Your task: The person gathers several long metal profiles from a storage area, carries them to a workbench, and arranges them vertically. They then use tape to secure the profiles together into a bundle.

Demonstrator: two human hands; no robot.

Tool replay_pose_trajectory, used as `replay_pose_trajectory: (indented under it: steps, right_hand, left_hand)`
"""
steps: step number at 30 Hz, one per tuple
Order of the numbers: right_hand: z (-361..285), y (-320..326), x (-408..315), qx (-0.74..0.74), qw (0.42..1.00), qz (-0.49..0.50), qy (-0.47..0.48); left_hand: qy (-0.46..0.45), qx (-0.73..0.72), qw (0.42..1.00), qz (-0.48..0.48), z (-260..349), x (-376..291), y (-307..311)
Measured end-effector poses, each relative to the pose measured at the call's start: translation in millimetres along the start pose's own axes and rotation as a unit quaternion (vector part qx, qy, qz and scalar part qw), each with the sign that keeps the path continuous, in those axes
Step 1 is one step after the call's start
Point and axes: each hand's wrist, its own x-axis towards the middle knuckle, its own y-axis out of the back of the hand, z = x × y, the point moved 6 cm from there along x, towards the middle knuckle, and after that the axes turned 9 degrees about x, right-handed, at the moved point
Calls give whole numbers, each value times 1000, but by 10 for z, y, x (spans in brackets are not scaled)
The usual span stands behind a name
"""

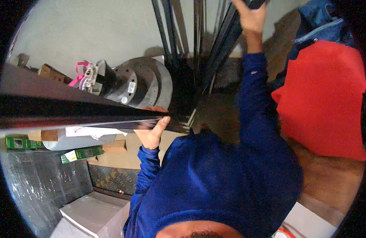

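Note:
My left hand (151,134) grips a long dark strip or panel (81,111) near one end, with the thumb on the side facing me. The piece has a pale, glossy lower edge and widens toward the left rim of the view. At the top, my right hand (253,17) is raised and closed around a black piece (256,3), partly cut off by the frame's edge. Next to that hand, several long black bars (220,44) lean upright against the pale wall (96,29). Their lower ends sink into deep shadow.
Dark round discs with holes (147,77) stand left of the bars. Green boxes (83,154), a plastic-wrapped stack (40,181) and a white box (93,209) lie at lower left. A red sheet-like item (323,101) and blue denim cloth (323,23) are to the right, above a wooden floor (329,175).

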Motion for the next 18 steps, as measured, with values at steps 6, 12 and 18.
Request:
replay_pose_trajectory:
  steps: [6, 12, 18]
  right_hand:
    - [-757, 606, 276, -54, 998, 23, 24]
    - [-755, 1028, 351, -45, 998, 14, -47]
    - [-642, 1171, 206, -84, 986, -55, -131]
  left_hand:
    - [-20, -26, 998, -48, 81, 124, -249]
    - [-71, -119, 975, -171, 152, 417, -525]
    - [-11, -1, 994, -106, 15, 1021, -777]
